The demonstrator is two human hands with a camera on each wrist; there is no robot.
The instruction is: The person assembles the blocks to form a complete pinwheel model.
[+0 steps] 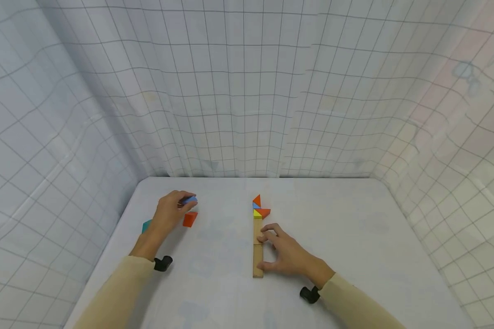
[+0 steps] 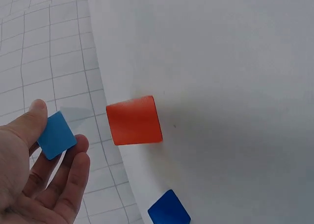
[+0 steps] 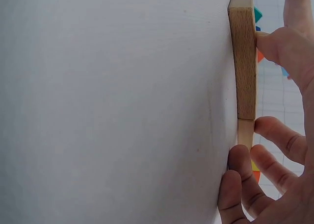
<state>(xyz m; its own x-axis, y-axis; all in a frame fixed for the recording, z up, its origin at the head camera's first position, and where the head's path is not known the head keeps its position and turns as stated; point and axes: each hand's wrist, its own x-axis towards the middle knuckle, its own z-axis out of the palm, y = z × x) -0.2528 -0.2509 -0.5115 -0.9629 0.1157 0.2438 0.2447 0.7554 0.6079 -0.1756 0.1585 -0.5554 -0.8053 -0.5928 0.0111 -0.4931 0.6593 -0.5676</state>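
My left hand (image 1: 177,208) pinches a light blue square block (image 1: 189,199) between thumb and fingers, just above the table. In the left wrist view the same light blue block (image 2: 55,135) sits at the fingertips (image 2: 78,158). An orange-red block (image 1: 190,219) (image 2: 134,120) lies right beside it. In the middle, two wooden bars (image 1: 257,249) lie end to end. Yellow, red, blue and orange triangles (image 1: 258,208) sit at their far end. My right hand (image 1: 276,250) holds the bars, its thumb (image 3: 269,43) against the near bar (image 3: 244,57) and its curled fingers (image 3: 236,182) at the joint.
A teal block (image 1: 146,225) lies behind my left wrist near the table's left edge. A dark blue block (image 2: 169,210) shows at the bottom of the left wrist view. A gridded cloth (image 1: 247,91) walls the white table (image 1: 354,237) on three sides.
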